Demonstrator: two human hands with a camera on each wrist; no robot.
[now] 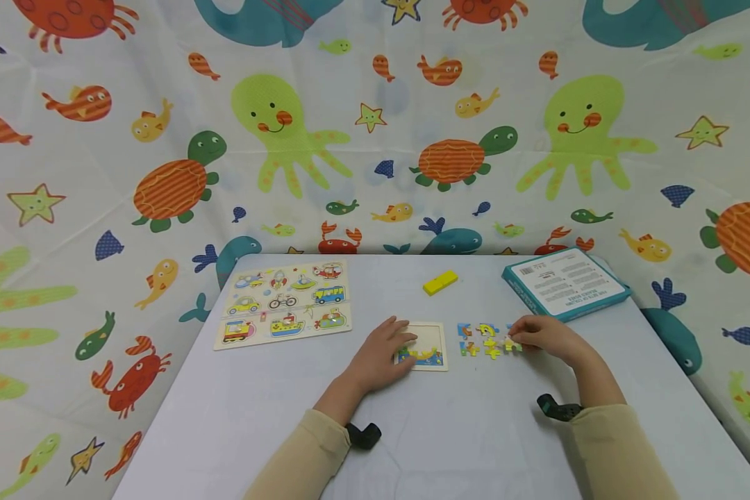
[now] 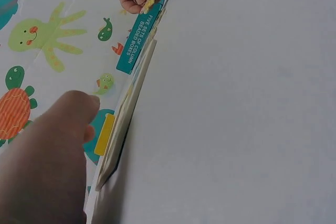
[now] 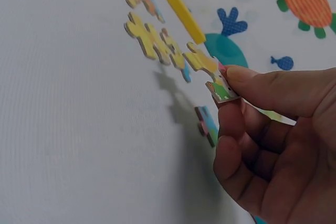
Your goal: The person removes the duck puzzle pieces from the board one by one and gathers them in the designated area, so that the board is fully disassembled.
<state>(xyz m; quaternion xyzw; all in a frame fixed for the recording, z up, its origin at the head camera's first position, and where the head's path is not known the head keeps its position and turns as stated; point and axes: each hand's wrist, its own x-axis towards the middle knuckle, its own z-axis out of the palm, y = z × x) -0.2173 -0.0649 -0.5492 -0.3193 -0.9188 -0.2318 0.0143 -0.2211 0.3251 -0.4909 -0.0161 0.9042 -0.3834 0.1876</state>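
Observation:
My left hand (image 1: 384, 354) lies over the left side of a small wooden puzzle tray (image 1: 434, 333), fingers spread and loosely bent. A strip of joined pieces (image 1: 428, 357), blue and yellow, fills the tray's lower part. In the left wrist view the tray is seen edge-on past the thumb. My right hand (image 1: 553, 337) pinches a jigsaw piece (image 3: 224, 88) between thumb and forefinger, tilted just above the table. It is yellow with green and pink at its edge. Several loose jigsaw pieces (image 1: 490, 344) lie in rows between the tray and my right hand.
A yellow block (image 1: 440, 282) lies behind the tray. At the back right is a flat teal box (image 1: 569, 281). On the left, a large board (image 1: 306, 316) shows printed vehicles. A cloth (image 1: 381, 139) with sea animals hangs behind the white table (image 1: 450, 430).

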